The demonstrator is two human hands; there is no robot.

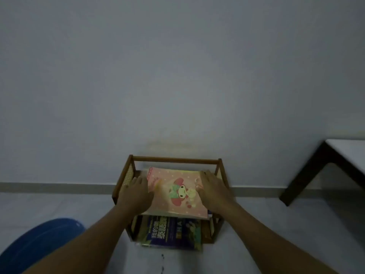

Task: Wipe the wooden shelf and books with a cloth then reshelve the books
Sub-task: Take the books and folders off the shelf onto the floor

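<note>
A small wooden shelf (175, 160) stands on the floor against the wall. A pink book with a cartoon figure (177, 191) lies flat on its upper level. My left hand (135, 192) grips the book's left edge and my right hand (214, 191) grips its right edge. On the lower level lies a dark blue book with white characters (171, 233), sticking out toward me over other books. No cloth is visible.
A dark-legged table with a white top (335, 155) stands at the right. A blue rounded object (39, 242) lies on the floor at the lower left. A grey skirting board (55, 187) runs along the white wall.
</note>
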